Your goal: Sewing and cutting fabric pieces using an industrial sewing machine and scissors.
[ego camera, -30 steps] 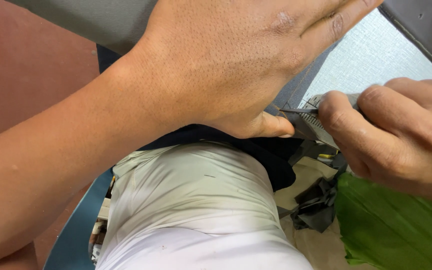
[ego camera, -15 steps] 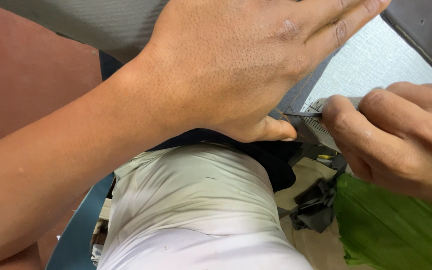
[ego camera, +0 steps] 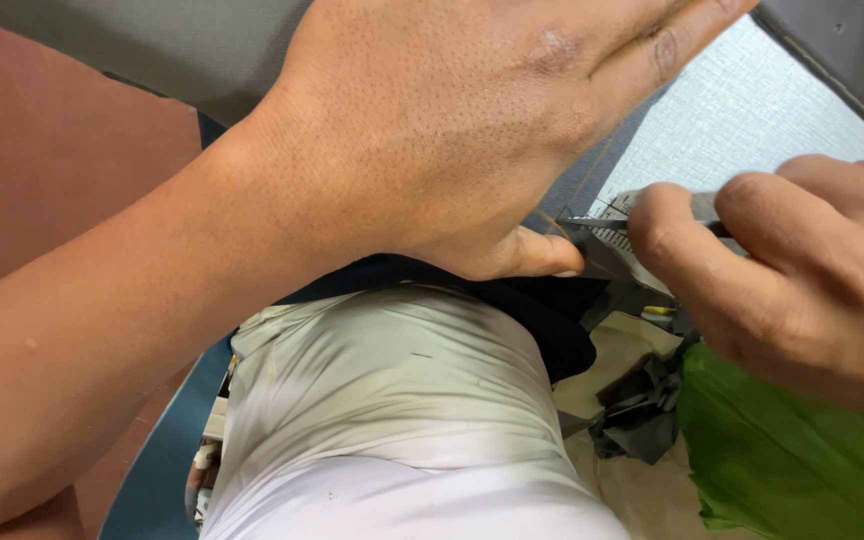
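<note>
My left hand lies flat over a grey fabric sheet, fingers stretched to the upper right, thumb tucked under at the sheet's edge. My right hand grips a small pair of metal snips, whose blades point left and meet the fabric edge just beside my left thumb. A thin thread runs up from the blades. What lies under my left palm is hidden.
A white textured panel lies to the upper right, with a dark grey piece above it. Below are my white-clothed lap, dark fabric scraps, a green cloth and a reddish-brown surface at the left.
The snips have edged slightly left, closer to my left thumb. Both hands otherwise hold their places.
</note>
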